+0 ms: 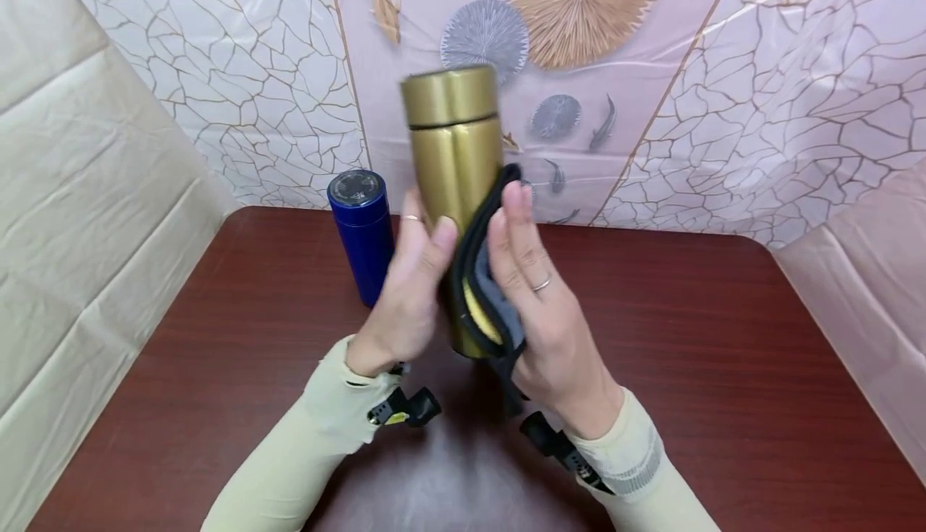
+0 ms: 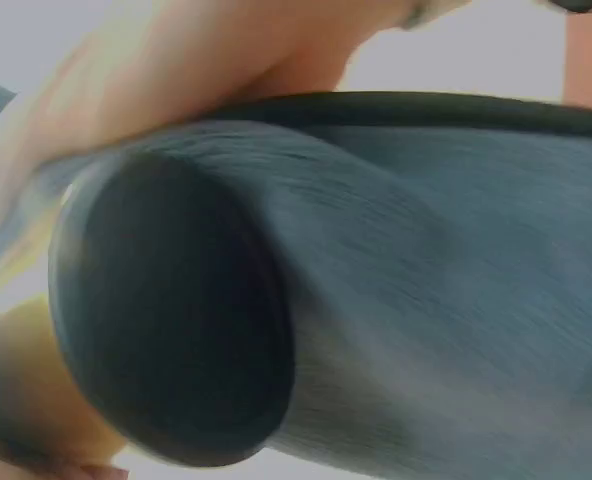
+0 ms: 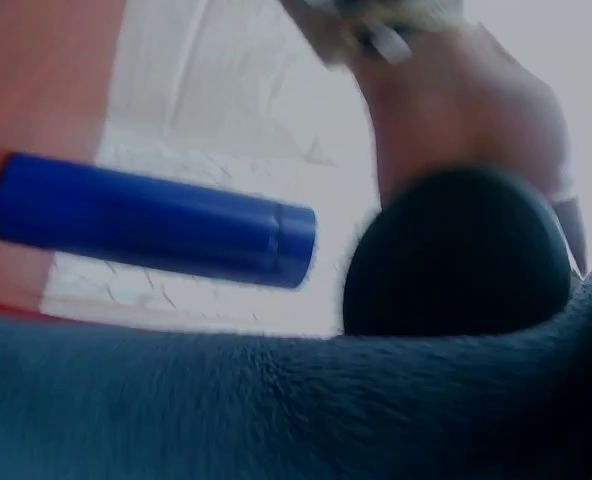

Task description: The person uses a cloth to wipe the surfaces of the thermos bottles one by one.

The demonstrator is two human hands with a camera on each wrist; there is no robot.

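Note:
A gold flask [image 1: 459, 162] is held up over the table, tilted a little to the left. My left hand [image 1: 408, 299] grips it from the left side, thumb across the front. My right hand [image 1: 550, 323] holds a grey cloth with black edging [image 1: 512, 307] against the flask's right side, its fingers lying along the cloth's outer face. The cloth bulges away from the flask and its end hangs below. In the left wrist view the flask's dark round base [image 2: 176, 310] faces the camera beside the blurred cloth [image 2: 446, 250]. The right thumb is hidden.
A blue flask [image 1: 365, 251] stands upright on the reddish-brown table [image 1: 665, 339], just behind and left of my left hand. A patterned sheet [image 1: 275, 66] hangs along the table's back edge. Pale padded cloth [image 1: 58, 235] lines the left side.

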